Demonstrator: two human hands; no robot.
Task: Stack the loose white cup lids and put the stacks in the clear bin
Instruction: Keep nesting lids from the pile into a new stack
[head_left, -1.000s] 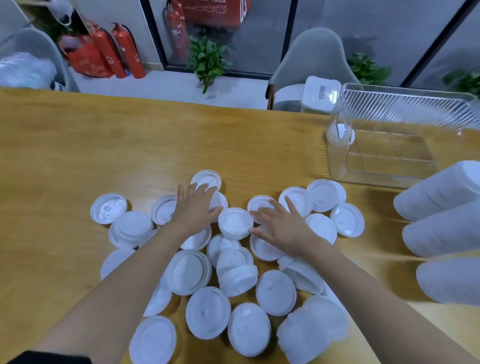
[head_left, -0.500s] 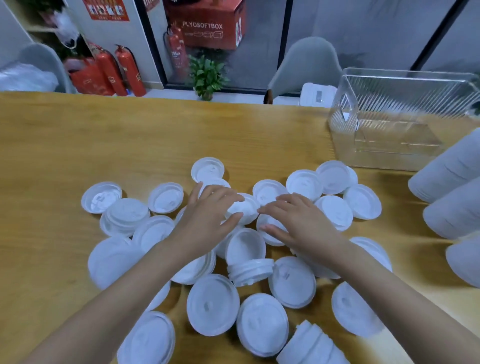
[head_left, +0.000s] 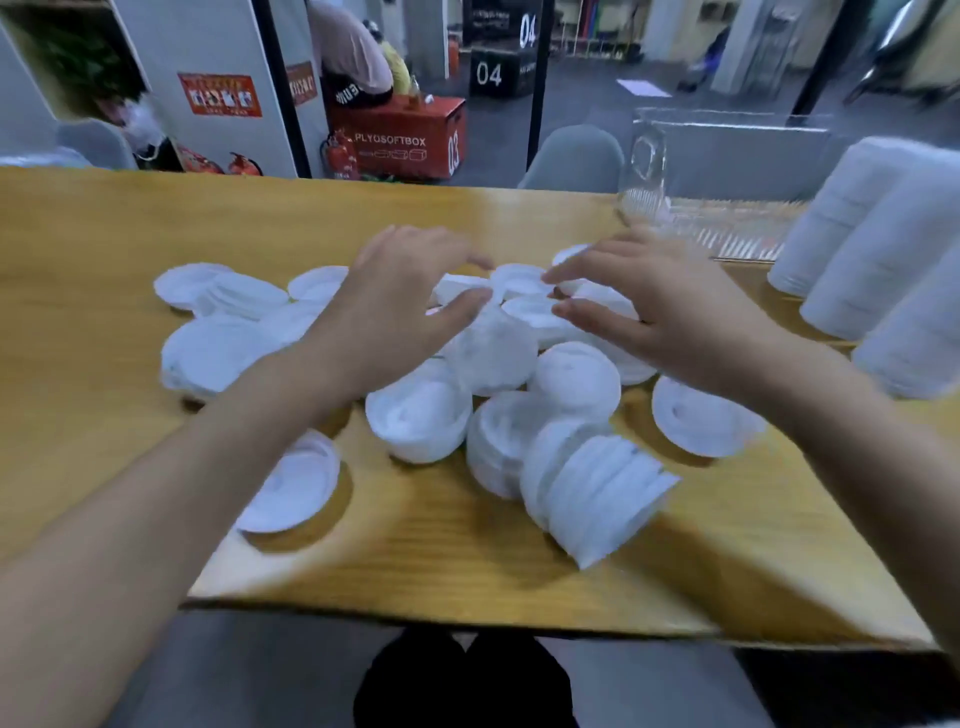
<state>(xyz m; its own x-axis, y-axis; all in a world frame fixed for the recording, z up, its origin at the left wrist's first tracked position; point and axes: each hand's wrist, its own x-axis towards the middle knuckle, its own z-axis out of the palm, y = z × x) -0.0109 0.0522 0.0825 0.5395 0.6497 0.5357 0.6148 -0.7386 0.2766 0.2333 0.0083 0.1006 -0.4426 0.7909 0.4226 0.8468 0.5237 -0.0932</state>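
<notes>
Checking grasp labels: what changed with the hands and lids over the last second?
The left hand and right hand, earlier pressing on the pile of loose white plastic cup lids, are now raised over it, fingers spread, gripping nothing. The view tipped up, so the wooden table's near edge shows. The clear plastic bin and long white lid stacks stay at the right.

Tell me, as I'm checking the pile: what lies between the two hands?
In the head view, loose white lids lie between the left hand and the right hand.
</notes>
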